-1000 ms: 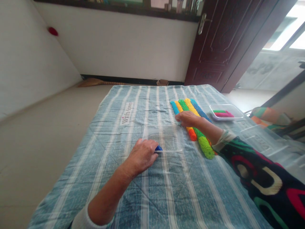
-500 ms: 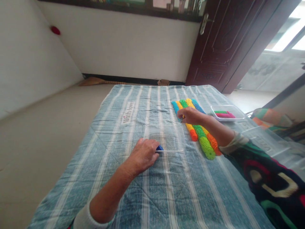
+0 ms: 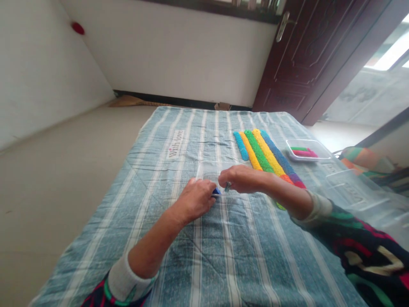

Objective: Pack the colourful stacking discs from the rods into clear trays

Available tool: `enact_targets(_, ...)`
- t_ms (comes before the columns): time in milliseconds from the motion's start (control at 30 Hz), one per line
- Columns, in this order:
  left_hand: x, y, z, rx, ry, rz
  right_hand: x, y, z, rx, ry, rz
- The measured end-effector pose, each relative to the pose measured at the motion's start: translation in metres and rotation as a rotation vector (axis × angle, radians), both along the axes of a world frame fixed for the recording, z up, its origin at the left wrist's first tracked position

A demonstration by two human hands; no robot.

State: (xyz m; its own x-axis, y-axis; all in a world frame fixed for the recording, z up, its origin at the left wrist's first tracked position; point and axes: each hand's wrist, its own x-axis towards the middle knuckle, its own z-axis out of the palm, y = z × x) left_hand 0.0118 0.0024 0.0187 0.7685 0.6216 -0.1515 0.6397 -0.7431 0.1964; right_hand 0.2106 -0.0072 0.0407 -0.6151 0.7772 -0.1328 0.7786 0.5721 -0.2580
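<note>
My left hand is closed over the near rim of a shallow clear plastic box on the bed-like striped cloth. A dark blue piece shows at its fingertips, partly hidden. My right hand is over the box's right side, its fingers pinching a small bluish piece whose shape is blurred. Beyond the right forearm lie colourful rows of notched plastic discs packed on edge: a short light-blue row, and longer yellow, green and dark-blue ones with orange and red ends.
A clear tub with green and pink pieces stands to the right. Nearer on that side are more clear plastic containers. Striped cloth covers the surface. A wall and a dark red door stand beyond.
My right hand has moved from the light-blue row toward me and left, to the clear box, carrying a small bluish piece. My left hand keeps its place at the rim.
</note>
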Motion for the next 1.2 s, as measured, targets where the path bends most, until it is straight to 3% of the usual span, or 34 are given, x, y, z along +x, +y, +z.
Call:
enact_targets(200, 0.001, 0.002, -0.001, -0.033, -0.03, -0.007, -0.014, 0.003, -0.02, -0.036, 0.01, 0.034)
enact_targets(600, 0.0, 0.003, -0.005, 0.006, -0.02, 0.01, -0.006, 0.002, -0.045, -0.106, 0.436, -0.076)
enact_targets(833, 0.0, 0.002, -0.006, 0.028, 0.005, 0.001, -0.008, 0.0, -0.047, -0.1, 0.431, -0.189)
enact_targets(1200, 0.001, 0.0, -0.003, 0.045, 0.022, 0.004, -0.012, 0.002, -0.041, -0.159, 0.399, -0.216)
